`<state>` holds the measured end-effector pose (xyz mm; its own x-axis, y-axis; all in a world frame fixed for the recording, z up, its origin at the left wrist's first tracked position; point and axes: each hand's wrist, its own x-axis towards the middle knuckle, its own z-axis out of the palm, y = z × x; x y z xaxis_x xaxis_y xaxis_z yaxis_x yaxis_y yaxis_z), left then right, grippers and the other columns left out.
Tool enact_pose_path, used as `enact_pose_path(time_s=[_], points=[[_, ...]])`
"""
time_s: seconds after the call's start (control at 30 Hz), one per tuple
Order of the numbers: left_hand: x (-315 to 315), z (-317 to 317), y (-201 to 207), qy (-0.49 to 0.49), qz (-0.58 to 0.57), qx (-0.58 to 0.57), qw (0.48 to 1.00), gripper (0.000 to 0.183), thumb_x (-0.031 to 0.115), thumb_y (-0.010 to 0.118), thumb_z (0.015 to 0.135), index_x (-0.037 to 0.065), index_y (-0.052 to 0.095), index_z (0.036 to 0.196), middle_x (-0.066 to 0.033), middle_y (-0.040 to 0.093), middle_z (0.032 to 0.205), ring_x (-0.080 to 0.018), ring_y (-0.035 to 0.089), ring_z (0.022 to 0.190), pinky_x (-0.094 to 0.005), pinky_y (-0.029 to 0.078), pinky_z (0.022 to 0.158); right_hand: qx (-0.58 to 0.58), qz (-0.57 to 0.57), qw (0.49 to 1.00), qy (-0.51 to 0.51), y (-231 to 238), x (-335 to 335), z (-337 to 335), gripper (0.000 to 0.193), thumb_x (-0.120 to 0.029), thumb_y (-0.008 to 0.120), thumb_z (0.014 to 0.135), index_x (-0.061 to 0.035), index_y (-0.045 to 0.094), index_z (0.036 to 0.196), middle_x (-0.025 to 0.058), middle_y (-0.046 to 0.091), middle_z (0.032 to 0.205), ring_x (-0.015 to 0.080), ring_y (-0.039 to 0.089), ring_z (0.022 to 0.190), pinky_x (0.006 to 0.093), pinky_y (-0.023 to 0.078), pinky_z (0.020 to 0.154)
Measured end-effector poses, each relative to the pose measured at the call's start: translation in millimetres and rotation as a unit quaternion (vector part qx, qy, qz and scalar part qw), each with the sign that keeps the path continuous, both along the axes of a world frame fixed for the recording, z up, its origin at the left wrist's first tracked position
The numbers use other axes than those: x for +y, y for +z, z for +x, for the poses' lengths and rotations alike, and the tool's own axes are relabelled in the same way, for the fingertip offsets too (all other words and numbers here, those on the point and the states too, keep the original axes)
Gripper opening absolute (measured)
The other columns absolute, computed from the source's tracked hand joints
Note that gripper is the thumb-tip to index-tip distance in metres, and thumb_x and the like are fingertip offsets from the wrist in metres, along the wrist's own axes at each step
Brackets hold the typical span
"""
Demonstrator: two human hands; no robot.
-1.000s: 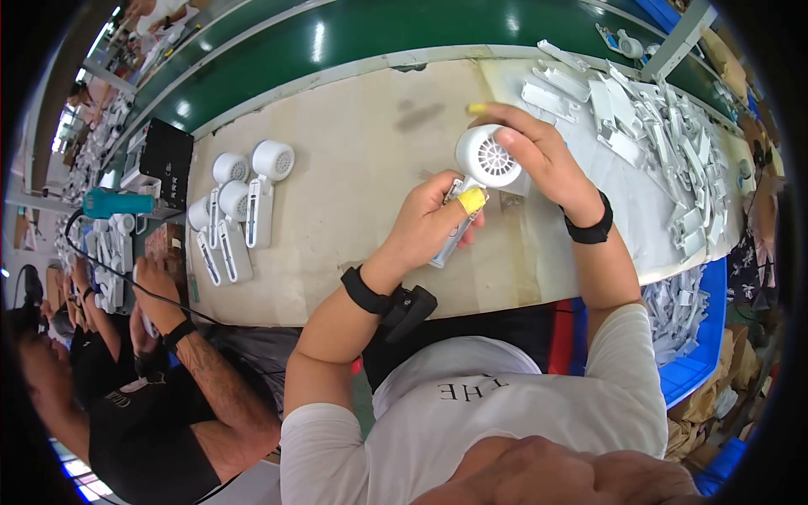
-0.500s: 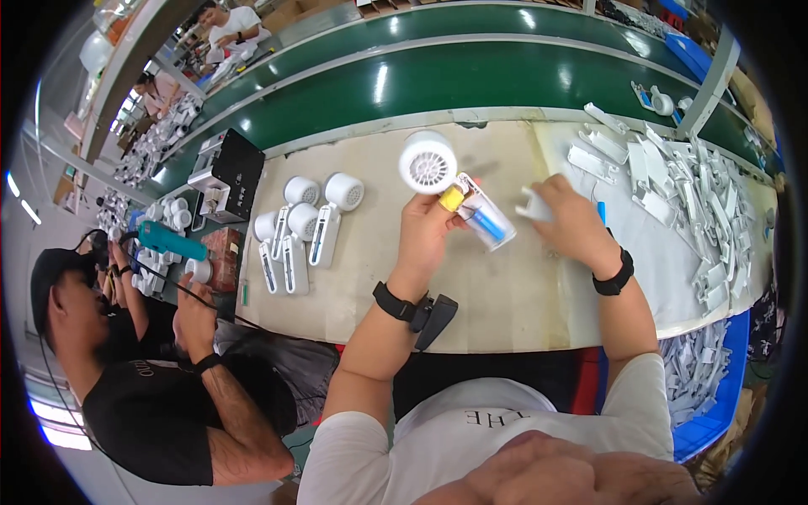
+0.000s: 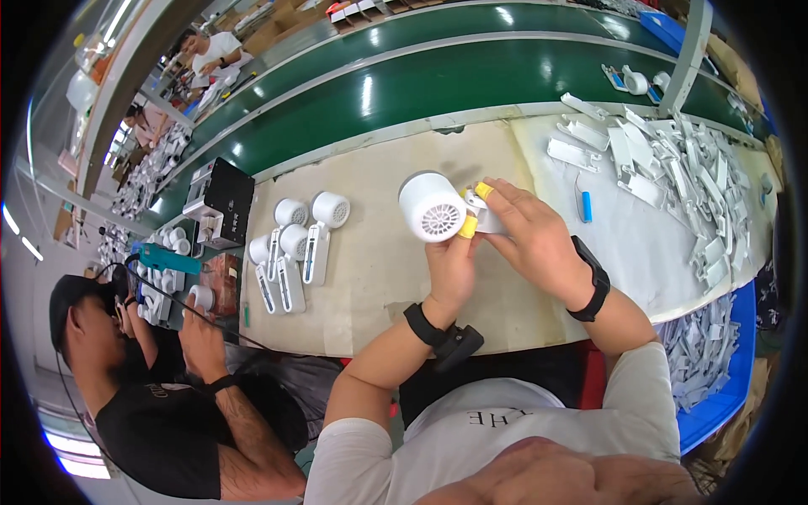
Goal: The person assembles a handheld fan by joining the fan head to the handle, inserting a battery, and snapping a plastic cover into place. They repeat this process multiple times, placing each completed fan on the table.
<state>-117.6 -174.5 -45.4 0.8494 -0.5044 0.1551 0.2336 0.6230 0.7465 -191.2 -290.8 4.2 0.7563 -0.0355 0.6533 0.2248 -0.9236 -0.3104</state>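
Our left hand [image 3: 453, 268] and right hand [image 3: 540, 244] grasp the white fan [image 3: 427, 202] over the worktop [image 3: 379, 307]; we judge four grouped units [image 3: 315, 254] at left assembled, this one in progress, loose shells [image 3: 637, 150] at right unused.

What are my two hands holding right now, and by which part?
Your left hand and right hand hold one white plastic device with a cylindrical, slotted head, by its handle beside the head; fingers partly hide it.
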Motion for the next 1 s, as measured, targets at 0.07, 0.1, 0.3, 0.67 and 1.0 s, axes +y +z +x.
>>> enact_pose_path(time_s=[0.07, 0.1, 0.3, 0.67, 1.0], points=[[0, 2, -1, 0.032, 0.044, -0.051, 0.997, 0.034, 0.013, 0.057, 0.089, 0.001, 0.05, 0.119, -0.0081, 0.056, 0.116, -0.0172, 0.054, 0.105, -0.0312, 0.046, 0.088, -0.005, 0.014, 1.0, -0.005, -3, 4, 3, 0.058, -0.005, 0.07, 0.066, -0.0025, 0.05, 0.12, 0.0167, 0.053, 0.121, 0.0337, 0.054, 0.107, 0.0379, 0.047, 0.087], [2, 3, -1, 0.07, 0.085, -0.101, 0.989, 0.034, 0.013, 0.057, 0.088, 0.001, 0.05, 0.119, -0.0081, 0.056, 0.115, -0.018, 0.054, 0.104, -0.0317, 0.045, 0.088, -0.014, 0.001, 1.0, -0.014, -6, 8, 4, 0.059, -0.005, 0.071, 0.066, -0.0025, 0.049, 0.12, 0.0165, 0.053, 0.12, 0.034, 0.055, 0.105, 0.0381, 0.047, 0.087], [20, 12, 27, 0.006, 0.042, -0.093, 0.995, 0.035, 0.011, 0.06, 0.085, 0.0, 0.049, 0.116, -0.0126, 0.059, 0.109, -0.0223, 0.056, 0.101, -0.0353, 0.043, 0.091, 0.048, 0.149, 0.986, 0.057, 6, 3, 0, 0.055, -0.015, 0.071, 0.071, -0.0007, 0.049, 0.119, 0.016, 0.057, 0.113, 0.0298, 0.058, 0.098, 0.0359, 0.045, 0.087], [35, 5, 47, -0.015, -0.058, -0.085, 0.995, 0.034, 0.012, 0.061, 0.084, 0.0, 0.049, 0.114, -0.0149, 0.059, 0.106, -0.029, 0.058, 0.1, -0.0417, 0.044, 0.091, 0.077, 0.221, 0.962, 0.138, 0, 0, -12, 0.037, -0.036, 0.07, 0.074, -0.0022, 0.055, 0.076, 0.0119, 0.056, 0.067, 0.0242, 0.055, 0.057, 0.0304, 0.042, 0.054], [70, 43, 39, 0.078, 0.435, -0.35, 0.826, 0.033, 0.016, 0.061, 0.081, 0.003, 0.05, 0.11, -0.0133, 0.064, 0.08, -0.0309, 0.063, 0.077, -0.0394, 0.05, 0.069, 0.221, 0.159, 0.953, 0.136, -17, 8, 2, 0.029, -0.013, 0.067, 0.075, 0.0011, 0.058, 0.099, 0.0118, 0.059, 0.077, 0.0227, 0.059, 0.067, 0.0309, 0.047, 0.062]])
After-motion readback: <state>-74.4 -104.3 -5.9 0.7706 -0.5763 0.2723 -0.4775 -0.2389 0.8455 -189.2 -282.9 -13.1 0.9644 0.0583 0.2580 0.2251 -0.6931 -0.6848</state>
